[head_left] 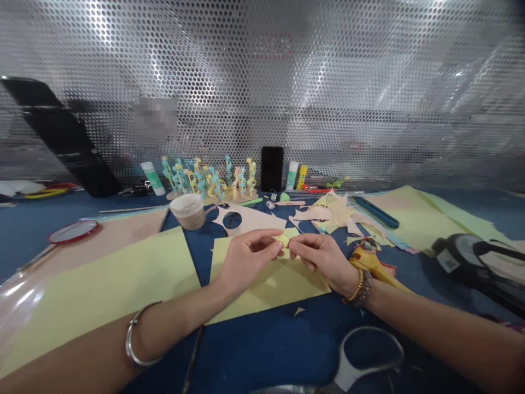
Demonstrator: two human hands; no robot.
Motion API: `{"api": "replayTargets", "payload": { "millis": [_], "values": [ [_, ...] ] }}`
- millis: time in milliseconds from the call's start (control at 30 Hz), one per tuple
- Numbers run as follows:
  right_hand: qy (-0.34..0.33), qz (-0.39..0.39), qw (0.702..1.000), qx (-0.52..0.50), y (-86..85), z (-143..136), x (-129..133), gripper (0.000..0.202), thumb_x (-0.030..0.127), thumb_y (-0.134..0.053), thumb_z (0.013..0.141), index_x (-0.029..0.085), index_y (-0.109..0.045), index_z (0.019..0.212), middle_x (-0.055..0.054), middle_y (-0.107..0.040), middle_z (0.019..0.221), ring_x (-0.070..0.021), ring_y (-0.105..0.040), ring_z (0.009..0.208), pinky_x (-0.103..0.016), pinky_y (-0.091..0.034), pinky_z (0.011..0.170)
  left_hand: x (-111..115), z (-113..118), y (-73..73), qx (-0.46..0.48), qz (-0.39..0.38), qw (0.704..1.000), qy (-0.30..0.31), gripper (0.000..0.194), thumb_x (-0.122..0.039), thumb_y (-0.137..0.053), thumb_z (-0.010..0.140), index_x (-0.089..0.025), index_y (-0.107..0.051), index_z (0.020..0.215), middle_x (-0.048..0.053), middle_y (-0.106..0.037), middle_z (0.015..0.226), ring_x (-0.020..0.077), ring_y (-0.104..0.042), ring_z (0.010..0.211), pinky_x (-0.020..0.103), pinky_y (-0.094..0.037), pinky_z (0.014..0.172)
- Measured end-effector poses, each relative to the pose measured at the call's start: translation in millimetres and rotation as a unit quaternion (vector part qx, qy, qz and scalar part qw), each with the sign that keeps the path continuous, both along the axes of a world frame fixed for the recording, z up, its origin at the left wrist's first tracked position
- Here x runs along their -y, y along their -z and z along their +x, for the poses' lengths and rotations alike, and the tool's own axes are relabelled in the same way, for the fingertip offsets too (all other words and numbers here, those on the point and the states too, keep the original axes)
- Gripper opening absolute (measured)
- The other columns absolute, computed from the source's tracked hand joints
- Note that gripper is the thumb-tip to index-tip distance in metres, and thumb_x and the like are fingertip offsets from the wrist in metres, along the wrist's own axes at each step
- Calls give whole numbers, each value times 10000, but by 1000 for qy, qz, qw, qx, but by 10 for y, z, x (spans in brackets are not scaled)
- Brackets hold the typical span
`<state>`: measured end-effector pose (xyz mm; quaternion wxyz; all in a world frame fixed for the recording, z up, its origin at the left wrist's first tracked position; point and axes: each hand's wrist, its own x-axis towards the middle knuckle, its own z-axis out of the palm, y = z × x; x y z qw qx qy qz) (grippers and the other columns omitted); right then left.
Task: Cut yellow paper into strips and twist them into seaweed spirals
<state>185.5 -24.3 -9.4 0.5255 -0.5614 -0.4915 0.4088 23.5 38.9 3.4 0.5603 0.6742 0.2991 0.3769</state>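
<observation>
Between my two hands is a small yellow paper piece (283, 239). My left hand (250, 257) pinches its left side with thumb and forefinger. At the right side, the closed fingertips of my right hand (322, 257) meet the same piece. Both hands are just above a pale yellow sheet (262, 298) on the blue table. Fingers hide part of the small piece, so its full shape cannot be made out. A larger yellow sheet (110, 290) lies to the left of my left hand.
Twisted paper strips (213, 180) stand on a base at the back, beside a phone (272, 168) and glue sticks (292, 175). A paper cup (187, 212) stands left of centre. Paper scraps (334, 210), a yellow tool (371, 262) and scissors (371, 355) lie right.
</observation>
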Motion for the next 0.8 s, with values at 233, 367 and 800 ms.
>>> {"api": "replayTargets", "payload": {
  "millis": [233, 367, 800],
  "values": [
    [10, -13, 1000, 10, 1, -1, 5, 247, 392, -676, 712, 147, -660, 689, 31, -551, 568, -29, -329, 413, -193, -240, 407, -3, 0, 4, -15, 11, 1000, -3, 171, -230, -699, 718, -171, -725, 876, 15, -727, 715, 121, -657, 641, 185, -529, 609],
    [13, -6, 1000, 20, 9, 0, 5, 220, 360, -670, 718, 148, -647, 662, 39, -531, 544, -32, -327, 423, -197, -243, 420, -1, -9, 39, -10, 31, 999, 11, 143, -239, -699, 725, -183, -727, 854, 6, -726, 716, 110, -654, 641, 168, -518, 603],
    [21, 7, 1000, -15, -8, 0, 1, 253, 395, -657, 733, 144, -650, 704, 24, -560, 599, -24, -335, 410, -195, -249, 412, -20, 17, 21, 20, -71, 997, 5, 177, -194, -673, 735, -159, -715, 904, 17, -738, 732, 130, -693, 677, 191, -556, 643]
  ]
}}
